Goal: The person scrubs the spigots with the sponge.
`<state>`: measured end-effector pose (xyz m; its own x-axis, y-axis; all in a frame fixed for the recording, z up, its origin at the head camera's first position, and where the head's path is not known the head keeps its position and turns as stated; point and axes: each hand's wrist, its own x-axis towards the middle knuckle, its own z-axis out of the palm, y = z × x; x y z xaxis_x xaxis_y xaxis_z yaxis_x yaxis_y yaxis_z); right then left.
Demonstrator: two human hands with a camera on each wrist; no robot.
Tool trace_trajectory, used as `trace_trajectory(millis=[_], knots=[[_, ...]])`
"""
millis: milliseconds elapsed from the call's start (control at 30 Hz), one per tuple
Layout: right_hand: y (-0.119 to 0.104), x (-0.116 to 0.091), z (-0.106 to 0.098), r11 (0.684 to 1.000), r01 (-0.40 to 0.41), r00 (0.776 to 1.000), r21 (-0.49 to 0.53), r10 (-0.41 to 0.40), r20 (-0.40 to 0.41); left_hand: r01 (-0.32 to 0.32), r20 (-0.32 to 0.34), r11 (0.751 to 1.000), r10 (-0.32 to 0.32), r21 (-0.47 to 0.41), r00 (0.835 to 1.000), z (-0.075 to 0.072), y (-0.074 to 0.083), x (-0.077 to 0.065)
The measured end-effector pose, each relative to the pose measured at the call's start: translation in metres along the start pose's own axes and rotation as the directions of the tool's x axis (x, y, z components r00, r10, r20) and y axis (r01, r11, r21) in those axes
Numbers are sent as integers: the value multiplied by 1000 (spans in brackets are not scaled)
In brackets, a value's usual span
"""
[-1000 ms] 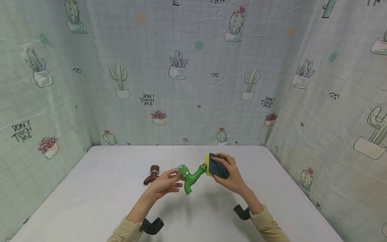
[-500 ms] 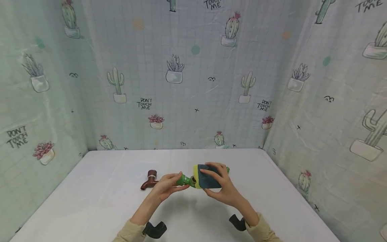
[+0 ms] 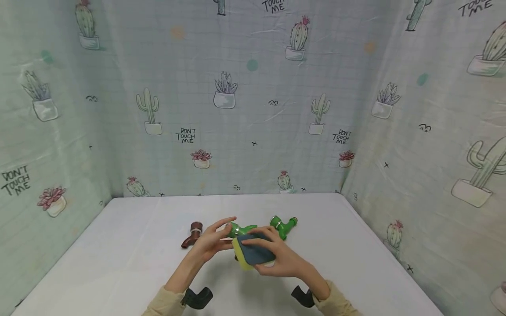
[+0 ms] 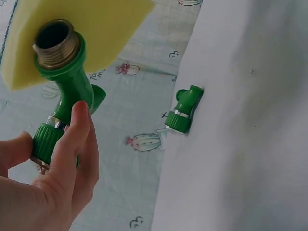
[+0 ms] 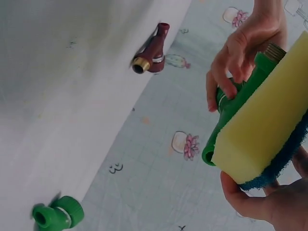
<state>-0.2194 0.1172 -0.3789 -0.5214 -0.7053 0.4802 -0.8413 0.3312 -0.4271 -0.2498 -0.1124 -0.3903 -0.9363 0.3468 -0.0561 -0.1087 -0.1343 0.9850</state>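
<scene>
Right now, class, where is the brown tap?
In the head view, the brown tap lies on the white table, just left of the person's left hand, which holds a green tap.

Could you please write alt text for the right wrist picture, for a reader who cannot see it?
A left hand holds a green tap, and a right hand holds a yellow sponge close along it. On a white table lie a second green tap at lower left and a dark red tap at upper middle.
</scene>
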Motion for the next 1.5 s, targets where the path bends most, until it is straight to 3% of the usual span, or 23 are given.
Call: trace_trajectory(millis=[167, 400, 700, 900, 1033, 1133, 1233, 1367, 1500], knots=[[-1, 7, 5, 998, 10, 1000, -65, -10, -4, 7, -73, 1000, -6, 14, 997, 2, -4, -4], [3, 15, 8, 969, -67, 998, -237, 67, -11, -66, -64, 994, 72, 84, 995, 3, -3, -7], [12, 19, 13, 916, -16, 995, -401, -23, -92, -69, -129, 994, 80, 83, 988, 6, -1, -7], [20, 20, 12, 901, -54, 980, -430, -34, -194, -83, -78, 995, 87, 61, 993, 5, 0, -9], [28, 20, 8, 853, -109, 967, -510, -28, -254, -90, -32, 993, 92, 72, 995, 5, 0, -12], [33, 19, 4, 826, -141, 953, -546, -37, -301, -84, -39, 994, 87, 75, 995, 5, -1, -13], [32, 15, 2, 851, -88, 952, -518, -82, -296, -67, -87, 995, 73, 67, 994, 7, -1, -12], [22, 11, 5, 890, 79, 971, -450, -171, -168, -48, -161, 997, 57, 61, 985, 11, -2, -10], [17, 10, 12, 874, 150, 975, -463, -209, -79, -41, -172, 994, 58, 98, 983, 16, 0, -10]])
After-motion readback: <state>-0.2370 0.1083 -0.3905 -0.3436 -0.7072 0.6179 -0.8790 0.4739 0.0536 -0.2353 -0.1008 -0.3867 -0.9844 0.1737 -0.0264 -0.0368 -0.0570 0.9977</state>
